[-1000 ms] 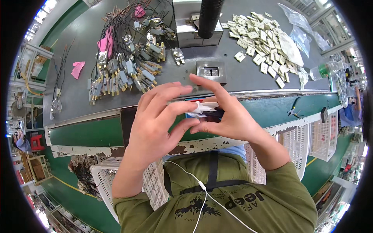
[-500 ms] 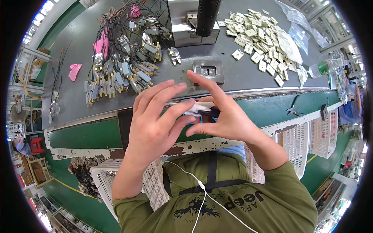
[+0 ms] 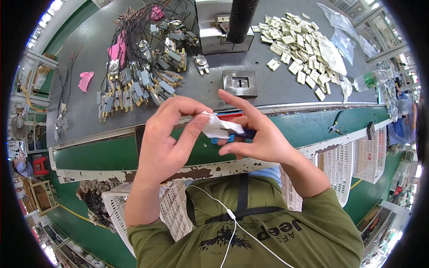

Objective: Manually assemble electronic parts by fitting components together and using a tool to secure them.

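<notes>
Thumb and index finger of my left hand [image 3: 167, 136] pinch the edge of a crumpled white piece [image 3: 215, 128] of thin sheet, paper or cloth. My right hand [image 3: 263, 138] curls its lower fingers round a dark blue, handle-like thing [image 3: 248, 133], while its index finger stretches upward. The dark thing's thin end meets the white piece; its kind is mostly hidden by the fingers. Blue and red parts [image 3: 230, 117] show behind and below the hands. Just beyond them, on the dark table [image 3: 196, 96], sits a metal block with a slotted recess [image 3: 240, 83].
Wired grey-and-brass parts [image 3: 143, 85] heap at the left, with pink scraps [image 3: 86, 81] beside them. A machine with a black column [image 3: 241, 22] stands at the back. Flat cream pieces [image 3: 304, 53] pile up right, near a plastic bottle [image 3: 373, 79]. Pliers [image 3: 337, 125] lie on the green ledge.
My left hand has drawn back slightly and its fingers have closed into a pinch on the white piece, which now shows more spread out. My right hand has shifted little.
</notes>
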A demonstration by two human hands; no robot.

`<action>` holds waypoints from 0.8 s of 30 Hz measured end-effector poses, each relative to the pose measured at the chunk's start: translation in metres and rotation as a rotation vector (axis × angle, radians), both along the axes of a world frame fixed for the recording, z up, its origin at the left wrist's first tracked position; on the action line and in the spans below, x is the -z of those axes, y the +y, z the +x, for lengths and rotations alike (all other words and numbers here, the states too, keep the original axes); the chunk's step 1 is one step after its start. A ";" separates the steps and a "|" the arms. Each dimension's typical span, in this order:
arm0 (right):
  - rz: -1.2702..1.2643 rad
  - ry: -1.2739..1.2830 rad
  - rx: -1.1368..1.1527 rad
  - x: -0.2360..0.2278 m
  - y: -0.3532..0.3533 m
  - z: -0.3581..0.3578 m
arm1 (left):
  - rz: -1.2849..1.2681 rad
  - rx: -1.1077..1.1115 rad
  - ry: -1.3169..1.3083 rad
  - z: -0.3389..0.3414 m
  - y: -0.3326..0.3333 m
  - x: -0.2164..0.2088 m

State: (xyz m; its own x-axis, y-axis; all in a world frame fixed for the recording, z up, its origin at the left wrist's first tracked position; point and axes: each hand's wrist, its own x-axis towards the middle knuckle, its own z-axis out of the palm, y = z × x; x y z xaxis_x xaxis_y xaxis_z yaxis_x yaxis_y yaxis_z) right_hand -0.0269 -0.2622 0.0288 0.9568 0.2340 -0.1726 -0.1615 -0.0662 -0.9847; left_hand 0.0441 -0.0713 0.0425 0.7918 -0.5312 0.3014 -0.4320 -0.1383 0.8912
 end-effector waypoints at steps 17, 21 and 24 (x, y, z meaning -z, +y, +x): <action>-0.040 -0.294 0.051 -0.023 0.010 0.029 | -0.160 -0.049 0.190 0.002 0.007 -0.020; 0.013 -0.185 0.095 -0.025 0.005 0.032 | -0.162 -0.048 0.154 0.004 0.008 -0.020; 0.069 -0.170 0.113 -0.040 0.006 0.032 | -0.149 -0.069 0.059 0.009 0.009 -0.014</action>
State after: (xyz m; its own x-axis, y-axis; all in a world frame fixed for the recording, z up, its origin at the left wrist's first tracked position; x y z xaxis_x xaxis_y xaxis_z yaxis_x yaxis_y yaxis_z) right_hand 0.0053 -0.2565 0.0687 0.9915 0.1297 0.0057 0.0043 0.0112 -0.9999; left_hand 0.0527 -0.0624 0.0566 0.8435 -0.4279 0.3246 -0.3723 -0.0302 0.9276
